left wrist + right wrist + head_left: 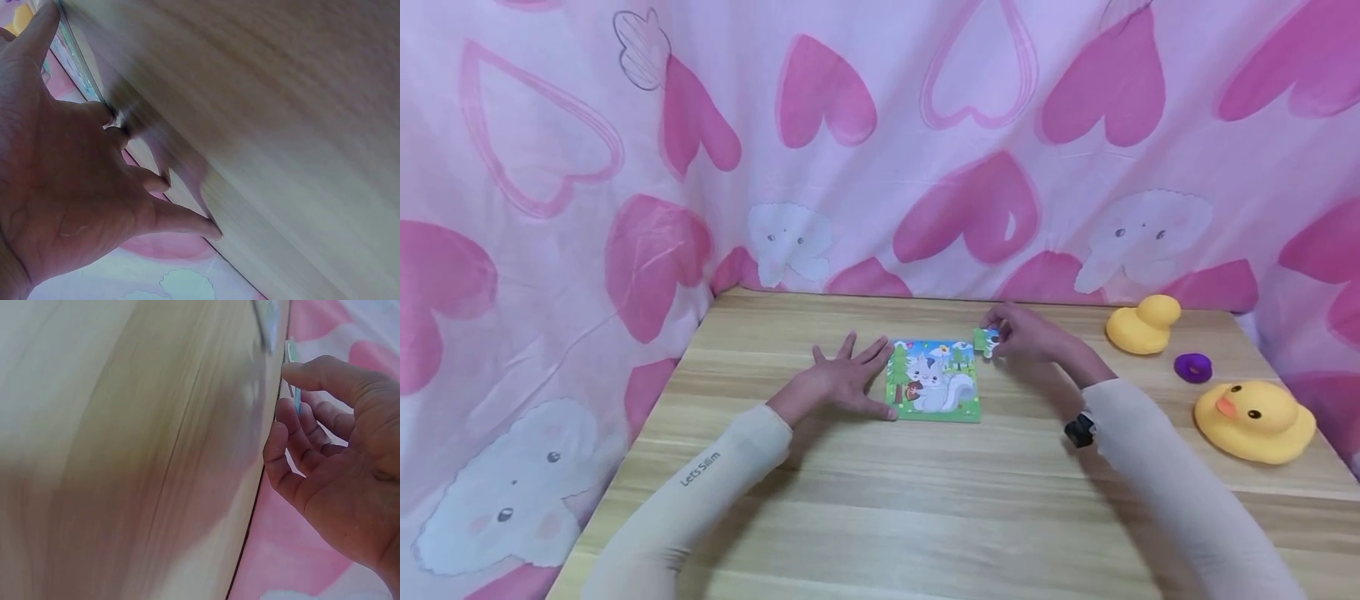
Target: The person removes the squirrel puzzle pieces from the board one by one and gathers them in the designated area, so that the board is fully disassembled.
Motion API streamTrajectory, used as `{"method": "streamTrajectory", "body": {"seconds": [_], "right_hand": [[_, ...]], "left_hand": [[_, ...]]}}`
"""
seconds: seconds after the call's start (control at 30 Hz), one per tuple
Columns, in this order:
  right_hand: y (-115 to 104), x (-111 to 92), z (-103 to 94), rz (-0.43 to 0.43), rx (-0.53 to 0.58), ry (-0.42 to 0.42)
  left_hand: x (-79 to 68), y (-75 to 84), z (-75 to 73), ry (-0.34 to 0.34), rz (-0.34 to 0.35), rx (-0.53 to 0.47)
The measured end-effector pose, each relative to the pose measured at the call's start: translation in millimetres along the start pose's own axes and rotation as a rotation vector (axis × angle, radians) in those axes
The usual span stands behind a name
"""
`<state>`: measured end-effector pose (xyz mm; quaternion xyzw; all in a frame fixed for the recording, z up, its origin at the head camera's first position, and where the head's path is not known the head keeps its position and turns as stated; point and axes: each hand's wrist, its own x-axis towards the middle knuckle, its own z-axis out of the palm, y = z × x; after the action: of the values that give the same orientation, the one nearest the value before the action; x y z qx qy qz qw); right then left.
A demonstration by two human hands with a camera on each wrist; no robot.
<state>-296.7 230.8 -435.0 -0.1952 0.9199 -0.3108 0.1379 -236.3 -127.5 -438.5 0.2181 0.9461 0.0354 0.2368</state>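
Right hand (1028, 333) pinching puzzle piece (981, 341) — left hand (844, 379), fingers spread, touching squirrel puzzle (934, 385).

Two close-fitting, pale cream fabric long sleeves cover the person's arms. The left sleeve (730, 462) carries small dark lettering (700, 469) along the forearm, its first word apparently "Lets", the second harder to read; fine folds (676, 557) gather farther up. The right sleeve (1157, 458) looks plain, with a compact, blocky black device (1080, 429) at its cuff. Both the left hand (847, 382) and right hand (1028, 335) are bare.
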Motion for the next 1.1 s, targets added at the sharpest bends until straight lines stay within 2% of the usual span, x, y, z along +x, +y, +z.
{"method": "streamTrajectory", "body": {"seconds": [0.13, 0.27, 0.43, 0.6, 0.73, 0.83, 1.0, 1.1], "right_hand": [[13.7, -10.7, -8.3, 0.006, -0.054, -0.006], [22.2, -18.0, -11.4, 0.026, -0.052, -0.012], [30.5, -16.6, -7.3, 0.026, -0.028, -0.028], [37.1, -13.3, -3.3, 0.010, -0.055, -0.051], [34.2, -12.7, -6.1, 0.032, -0.067, -0.074], [25.2, -10.9, -6.3, 0.024, -0.079, -0.060], [2.9, -3.8, 4.9, -0.039, -0.073, -0.005], [-10.1, 2.5, 13.2, -0.084, -0.051, -0.003]], "left_hand": [[1.3, 3.5, 2.6, -0.010, 0.017, -0.016], [1.7, 5.8, 5.3, -0.022, 0.018, -0.023], [1.2, 5.5, 6.3, -0.024, -0.002, -0.019], [-0.4, 5.9, 6.3, -0.033, -0.008, -0.019], [-0.5, 6.0, 6.1, -0.028, -0.003, -0.014], [-0.3, 4.9, 6.2, -0.023, -0.003, -0.005], [-1.7, 3.2, 3.3, -0.022, -0.005, 0.006], [-2.5, 3.2, -0.2, -0.018, -0.004, 0.008]]}}
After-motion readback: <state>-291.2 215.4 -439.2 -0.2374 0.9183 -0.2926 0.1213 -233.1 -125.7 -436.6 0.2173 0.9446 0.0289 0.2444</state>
